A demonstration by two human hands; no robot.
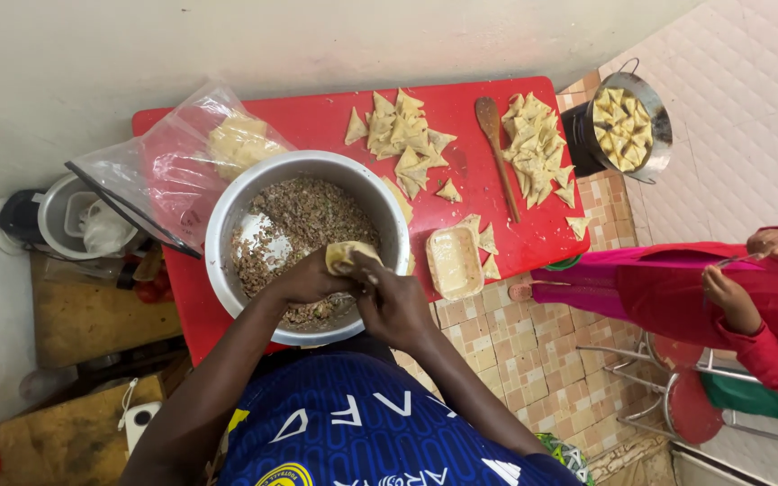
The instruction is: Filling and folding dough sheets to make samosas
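Note:
My left hand (306, 281) and my right hand (395, 306) meet over the near rim of a big metal bowl (227, 211) holding brown minced filling (299, 220). Together they grip a pale dough cone (346, 255), its open mouth turned up. The bowl stands on a red table (317, 121). Several folded triangular pastries (404, 137) lie on the table beyond the bowl, with another heap (535, 144) to the right.
A wooden spoon (497, 148) lies between the pastry heaps. A small tub of pale paste (454, 261) sits right of the bowl. A plastic bag of dough sheets (191, 162) lies at left. A metal pot of pastries (628, 121) stands far right. A person in red (740, 297) sits at right.

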